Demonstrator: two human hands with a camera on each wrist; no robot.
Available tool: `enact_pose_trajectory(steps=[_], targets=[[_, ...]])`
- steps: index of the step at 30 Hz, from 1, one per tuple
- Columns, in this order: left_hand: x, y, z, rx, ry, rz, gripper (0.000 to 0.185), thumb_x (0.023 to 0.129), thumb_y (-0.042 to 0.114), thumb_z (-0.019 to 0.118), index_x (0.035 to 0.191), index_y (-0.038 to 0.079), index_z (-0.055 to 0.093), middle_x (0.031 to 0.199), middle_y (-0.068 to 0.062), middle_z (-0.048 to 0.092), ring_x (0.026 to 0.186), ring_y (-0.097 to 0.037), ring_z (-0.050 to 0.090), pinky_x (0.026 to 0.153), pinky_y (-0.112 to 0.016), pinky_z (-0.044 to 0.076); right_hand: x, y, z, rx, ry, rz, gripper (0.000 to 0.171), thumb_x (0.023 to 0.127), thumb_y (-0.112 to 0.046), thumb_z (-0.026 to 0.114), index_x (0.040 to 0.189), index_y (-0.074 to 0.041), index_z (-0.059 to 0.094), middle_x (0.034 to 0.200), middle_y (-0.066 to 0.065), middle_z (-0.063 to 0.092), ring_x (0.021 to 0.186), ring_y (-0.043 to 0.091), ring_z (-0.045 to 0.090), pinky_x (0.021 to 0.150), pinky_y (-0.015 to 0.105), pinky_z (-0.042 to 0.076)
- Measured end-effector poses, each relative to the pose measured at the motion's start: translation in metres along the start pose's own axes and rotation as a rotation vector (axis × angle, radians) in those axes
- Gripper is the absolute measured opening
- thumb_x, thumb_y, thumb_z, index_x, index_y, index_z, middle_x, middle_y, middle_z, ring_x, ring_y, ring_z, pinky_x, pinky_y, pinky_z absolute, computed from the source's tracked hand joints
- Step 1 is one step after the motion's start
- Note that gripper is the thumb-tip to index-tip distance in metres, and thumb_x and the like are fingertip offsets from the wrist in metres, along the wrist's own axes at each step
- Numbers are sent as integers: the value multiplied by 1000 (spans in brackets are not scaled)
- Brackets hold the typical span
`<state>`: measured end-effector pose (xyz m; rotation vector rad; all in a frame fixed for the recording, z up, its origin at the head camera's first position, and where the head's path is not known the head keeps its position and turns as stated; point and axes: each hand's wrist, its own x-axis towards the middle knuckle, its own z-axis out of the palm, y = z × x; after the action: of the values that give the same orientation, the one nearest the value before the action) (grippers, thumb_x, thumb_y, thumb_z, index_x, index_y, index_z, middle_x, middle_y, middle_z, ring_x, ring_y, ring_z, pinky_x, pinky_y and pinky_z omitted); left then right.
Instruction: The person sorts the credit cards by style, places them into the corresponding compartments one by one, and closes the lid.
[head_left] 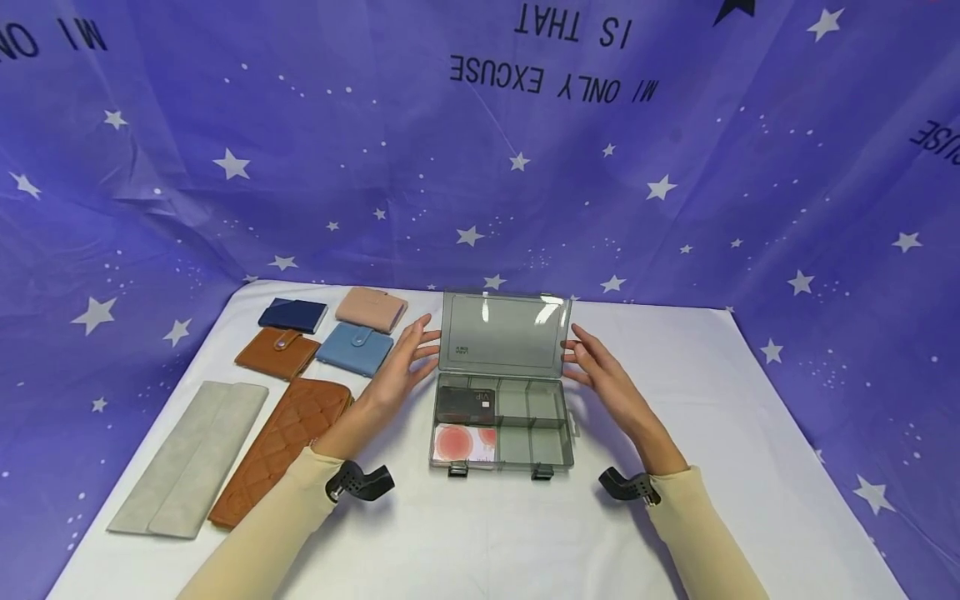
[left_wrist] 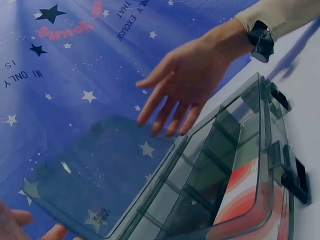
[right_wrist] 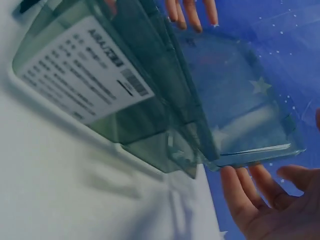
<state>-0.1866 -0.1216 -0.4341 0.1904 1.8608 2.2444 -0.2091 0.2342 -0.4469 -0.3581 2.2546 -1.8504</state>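
A smoky clear compartment box lies on the white table with its lid standing upright. A black VIP card and a card with red circles lie in its left compartments. My left hand is beside the lid's left edge, fingers straight and spread. At the lid's right edge my right hand mirrors it. Fingertips reach the lid's edges; whether they touch I cannot tell. In the right wrist view my right hand lies just under the lid's rim.
Left of the box lie several wallets: navy, pink, small brown, blue, a long quilted brown one and a long grey one. A purple star cloth hangs behind.
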Motion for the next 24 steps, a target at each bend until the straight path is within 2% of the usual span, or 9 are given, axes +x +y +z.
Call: enact_pose_trajectory(steps=[3, 6, 9, 12, 15, 18, 22, 24], targets=[[-1, 2, -2, 23, -31, 9, 66, 118, 44, 23, 174, 11, 13, 161, -29, 26, 153, -45, 28, 129, -57, 24, -4, -5, -1, -20, -8, -24, 64, 119, -38, 37, 171, -5, 23, 160, 29, 38, 143, 42, 46, 117, 51, 44], [-3, 3, -2, 54, -59, 38, 64, 118, 44, 23, 173, 12, 20, 157, -26, 29, 152, -43, 29, 129, -57, 24, -9, -9, -2, -10, -14, -82, 60, 119, -35, 36, 164, 4, 30, 159, 30, 38, 142, 37, 48, 114, 43, 49], [-8, 3, -1, 112, -80, 92, 63, 118, 44, 24, 169, 7, 26, 161, -25, 31, 154, -43, 30, 129, -57, 23, -15, -11, -6, -23, -11, -186, 52, 119, -24, 38, 158, 10, 35, 154, 33, 42, 138, 25, 53, 111, 35, 51], [-15, 3, -1, 184, -88, 161, 60, 119, 40, 25, 162, 0, 32, 165, -26, 34, 155, -44, 33, 129, -57, 24, -23, -12, -10, -75, -13, -291, 42, 117, -11, 41, 152, 13, 43, 146, 32, 51, 133, 16, 59, 110, 33, 52], [-24, 3, -2, 282, -87, 242, 53, 119, 34, 29, 155, -3, 40, 161, -26, 43, 152, -46, 40, 127, -57, 28, -33, -13, -12, -127, -27, -348, 37, 115, -1, 43, 148, 11, 51, 145, 25, 57, 132, 15, 63, 109, 32, 52], [-33, 3, -3, 405, -117, 325, 44, 118, 25, 36, 153, 1, 47, 157, -21, 53, 149, -43, 47, 123, -59, 35, -45, -11, -13, -171, -53, -368, 38, 112, 4, 46, 149, 6, 55, 146, 19, 60, 132, 17, 65, 109, 32, 52], [-45, 0, -5, 574, -208, 412, 40, 116, 21, 44, 154, 15, 55, 156, -6, 58, 148, -31, 50, 119, -61, 39, -59, -9, -14, -250, -104, -395, 40, 106, 8, 58, 145, 0, 64, 145, 14, 63, 134, 18, 63, 109, 29, 51], [-51, -2, -6, 641, -264, 439, 38, 115, 20, 48, 152, 19, 59, 158, -5, 55, 150, -29, 48, 119, -63, 39, -67, -7, -14, -331, -128, -431, 40, 103, 8, 64, 141, -3, 69, 146, 12, 63, 137, 19, 60, 111, 26, 49]])
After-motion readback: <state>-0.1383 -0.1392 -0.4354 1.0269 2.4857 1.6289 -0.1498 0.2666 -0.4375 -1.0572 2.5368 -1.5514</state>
